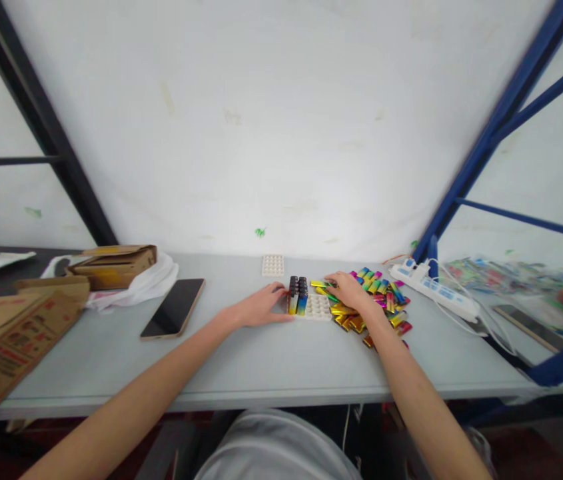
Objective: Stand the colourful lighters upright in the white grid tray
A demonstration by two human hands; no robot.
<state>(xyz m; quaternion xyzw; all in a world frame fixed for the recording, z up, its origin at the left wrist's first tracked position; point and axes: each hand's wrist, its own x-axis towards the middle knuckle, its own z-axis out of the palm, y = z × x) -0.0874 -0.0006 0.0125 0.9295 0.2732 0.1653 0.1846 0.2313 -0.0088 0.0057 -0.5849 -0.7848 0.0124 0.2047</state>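
Note:
A white tray with round holes lies on the grey table. Dark-topped, shiny cylinders stand upright in rows on its left side. My left hand rests against that side, thumb and fingers apart around the tray's edge. Right of the tray is a loose pile of shiny multicoloured cylinders. My right hand reaches over the pile's left part, its fingertips at a yellow-green cylinder; whether it grips one is too small to tell. Another white holed tray lies near the wall.
A black phone lies left of my left hand. Cardboard boxes and a white plastic bag are further left. A power strip with cables is at right, near a blue frame and another person's hand.

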